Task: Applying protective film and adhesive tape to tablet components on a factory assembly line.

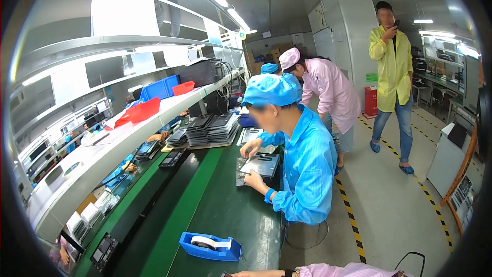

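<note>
Dark piece (pixel 225 274): lies at the fingertips of the right hand, on its left side; the lower edge cuts it off, so its kind cannot be told.
Right hand (pixel 259 273): what looks like the person's own, reaching left at the lower edge; too little shows to tell how far its fingers are open, or whether it grips the dark piece or only touches it.
Left hand: out of view; its opening and hold cannot be told.
Pink sleeve (pixel 338 271): runs right from the hand, past a dark wristband (pixel 289 273).
Tape dispenser (pixel 225 252): blue, with a white roll, just beyond the right hand and apart from it, on the green bench (pixel 225 210).
Black frame (pixel 105 251): flat on the bench side well to the left of the hand.
Co-worker in blue (pixel 310 161): seated farther up the bench, beyond the tape dispenser; both of this co-worker's hands are on a silver panel (pixel 262 164).
Stacked panels (pixel 210 129): dark, flat, beyond the hand and past the silver panel.
Shelf (pixel 102 146): above and left of the hand, with a blue bin (pixel 160 88) and red bins (pixel 139 113).
Person in yellow (pixel 392 66): stands far beyond the hand, to its right, with a phone (pixel 396 23) raised.
</note>
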Motion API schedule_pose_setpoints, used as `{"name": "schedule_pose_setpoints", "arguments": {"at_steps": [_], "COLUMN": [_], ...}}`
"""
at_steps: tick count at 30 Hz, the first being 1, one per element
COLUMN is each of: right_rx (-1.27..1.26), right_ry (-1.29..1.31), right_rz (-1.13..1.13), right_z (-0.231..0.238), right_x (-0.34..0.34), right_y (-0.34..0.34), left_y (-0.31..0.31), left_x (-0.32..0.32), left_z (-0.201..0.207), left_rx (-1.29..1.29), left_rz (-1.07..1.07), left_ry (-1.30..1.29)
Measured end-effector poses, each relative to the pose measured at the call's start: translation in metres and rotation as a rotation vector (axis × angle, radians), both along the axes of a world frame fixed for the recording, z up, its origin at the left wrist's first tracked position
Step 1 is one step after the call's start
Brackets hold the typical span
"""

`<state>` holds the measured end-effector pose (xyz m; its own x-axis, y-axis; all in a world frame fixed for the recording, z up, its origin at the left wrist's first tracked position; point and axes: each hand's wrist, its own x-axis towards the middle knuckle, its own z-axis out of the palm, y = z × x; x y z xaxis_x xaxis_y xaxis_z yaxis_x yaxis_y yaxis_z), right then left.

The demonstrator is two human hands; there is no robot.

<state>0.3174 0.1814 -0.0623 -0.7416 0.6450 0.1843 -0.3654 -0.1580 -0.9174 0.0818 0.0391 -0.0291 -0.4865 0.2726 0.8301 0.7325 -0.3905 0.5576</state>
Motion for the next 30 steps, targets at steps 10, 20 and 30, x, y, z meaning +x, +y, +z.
{"name": "schedule_pose_setpoints", "arguments": {"at_steps": [10,20,30], "right_rx": [-0.025,-0.013,0.109], "right_ry": [0.005,0.006,-0.101], "right_rz": [-0.095,-0.12,-0.079], "right_z": [-0.017,-0.022,-0.041], "right_x": [0.013,0.007,0.013], "right_y": [0.01,0.011,0.029], "left_y": [0.03,0.029,0.017], "left_x": [0.013,-0.014,-0.01], "left_z": [0.021,-0.041,0.005], "left_rx": [0.022,0.1,-0.366], "left_rz": [0.031,-0.246,-0.688], "left_ry": [0.441,-0.336,-0.488]}}
